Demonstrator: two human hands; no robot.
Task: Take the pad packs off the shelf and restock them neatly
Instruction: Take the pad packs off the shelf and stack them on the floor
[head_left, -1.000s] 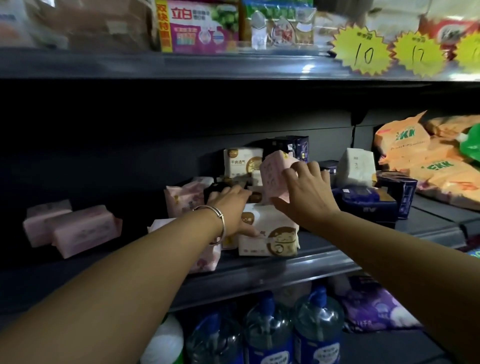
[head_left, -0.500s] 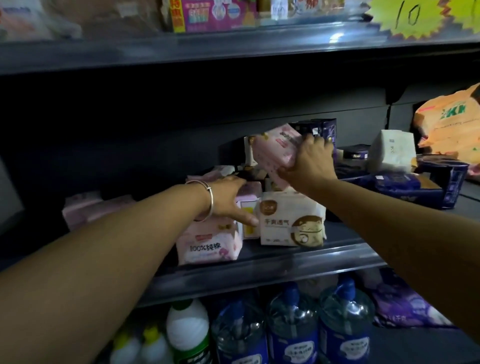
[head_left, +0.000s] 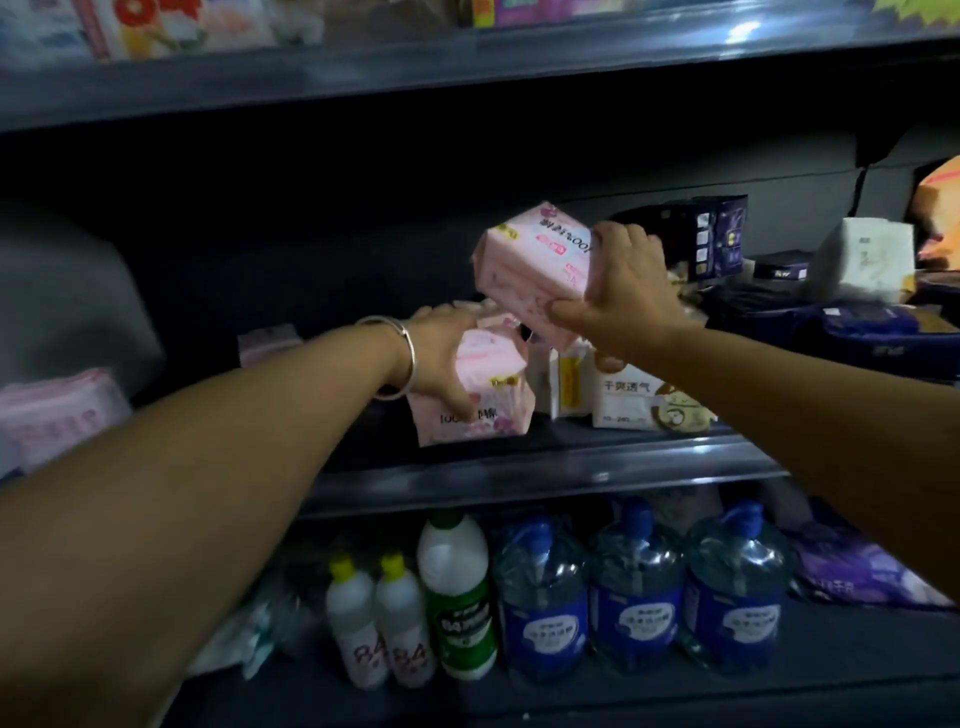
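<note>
My right hand (head_left: 621, 301) grips a pink pad pack (head_left: 530, 265), held tilted in the air above the middle shelf (head_left: 519, 470). My left hand (head_left: 444, 353), with a silver bangle at the wrist, grips a second pink pad pack (head_left: 488, 400) that stands near the shelf's front edge. Right beside it stand white pad packs (head_left: 639, 400) with brown print. More pink packs (head_left: 57, 410) lie at the far left of the same shelf.
Dark blue packs (head_left: 852, 338) and a white pack (head_left: 862, 260) fill the shelf's right side. Below stand blue water jugs (head_left: 636, 587), a green-labelled white bottle (head_left: 460, 597) and two small yellow-capped bottles (head_left: 376, 618). The upper shelf (head_left: 467, 62) overhangs closely.
My right hand has lifted the pink pack higher and tilted it leftward. My left hand has closed round the lower pink pack. The view has shifted left and down.
</note>
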